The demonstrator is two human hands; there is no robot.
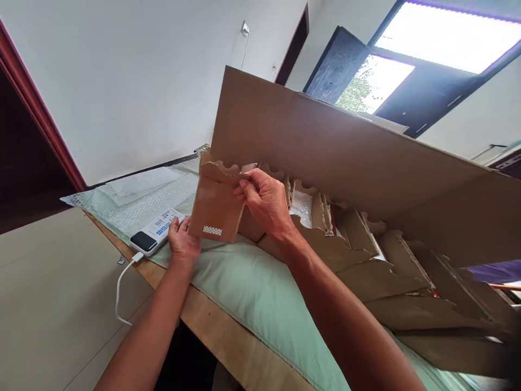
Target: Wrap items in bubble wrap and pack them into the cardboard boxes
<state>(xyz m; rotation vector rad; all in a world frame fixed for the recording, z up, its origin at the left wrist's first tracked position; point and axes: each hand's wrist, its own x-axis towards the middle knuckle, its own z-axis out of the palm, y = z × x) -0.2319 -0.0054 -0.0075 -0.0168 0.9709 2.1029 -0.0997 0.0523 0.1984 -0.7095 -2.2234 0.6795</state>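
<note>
My right hand pinches the scalloped upper edge of a small brown cardboard box. White printed marks show near the lower edge of that box. Beside its lower left corner is my left hand, palm turned up and fingers apart; whether it touches the cardboard I cannot tell. Just beyond the left fingers lies a white power bank with a dark end panel and a white cable plugged in. Behind both hands runs a row of similar scalloped cardboard boxes, one with bubble wrap inside.
A tall cardboard panel rises behind the row of boxes. Bubble wrap covers the table's far left. Green cloth lies over the wooden tabletop, whose bare edge faces me. A white wall stands beyond.
</note>
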